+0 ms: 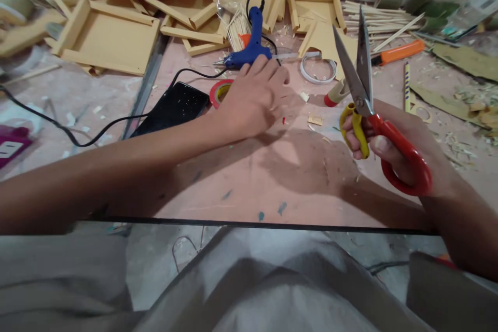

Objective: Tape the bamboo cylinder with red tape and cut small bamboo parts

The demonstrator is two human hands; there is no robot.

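- While the R hand (422, 135) is clamped on red-&-yellow scissors (361, 105) at approx 2–3 o'clock, their blades stand parted, tips toward 11–12.
- L hand (254, 101), nr 12 o'clock: palm down over the pink desk (237, 187), fingers bent; can't tell if it grips anything.
- Blue glue gun (252, 49) just beyond, at L hand's 12; red tape roll (213, 94) at its 9–10.
- For good handling: best keep blades clear of L fingers, esp. while parted, & R wrist relaxed.

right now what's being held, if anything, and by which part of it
The right hand holds the scissors by their red and yellow handles. Whether the left hand holds anything cannot be told.
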